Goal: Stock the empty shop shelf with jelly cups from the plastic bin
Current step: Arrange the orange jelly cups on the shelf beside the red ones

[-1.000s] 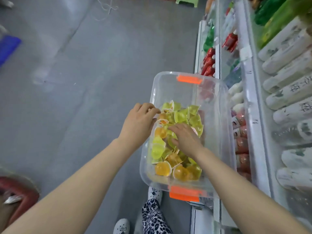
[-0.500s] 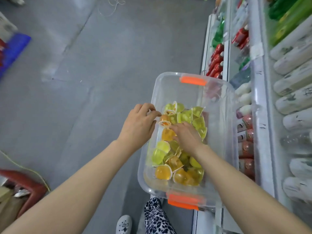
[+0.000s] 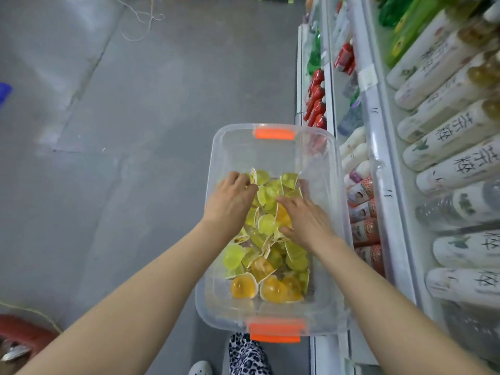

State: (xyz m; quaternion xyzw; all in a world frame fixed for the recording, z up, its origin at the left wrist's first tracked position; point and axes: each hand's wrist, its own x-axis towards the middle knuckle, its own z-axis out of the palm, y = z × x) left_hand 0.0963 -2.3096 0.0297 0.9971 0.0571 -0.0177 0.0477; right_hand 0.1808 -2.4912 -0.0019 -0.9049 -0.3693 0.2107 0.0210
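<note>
A clear plastic bin (image 3: 270, 155) with orange latches stands in front of me beside the shelving. Its nearer half holds several yellow-green and orange jelly cups (image 3: 243, 286). My left hand (image 3: 230, 204) reaches over the bin's left side, and its fingers curl into the cups at the pile's far left. In the middle of the pile lies my right hand (image 3: 305, 220), thumb and fingers closing round an orange jelly cup (image 3: 282, 216). No empty shelf shows in this view.
Shop shelves (image 3: 378, 147) run along the right, packed with white bottles (image 3: 446, 136) and red bottles (image 3: 316, 104). Grey floor spreads to the left, with loose string (image 3: 140, 17) far off and a red stool (image 3: 24, 331) at bottom left. My leopard-print leg (image 3: 249, 355) is below the bin.
My left hand has moved from the bin's left rim in among the cups. My right hand stays in the pile and has shifted onto an orange cup. The view has tilted slightly.
</note>
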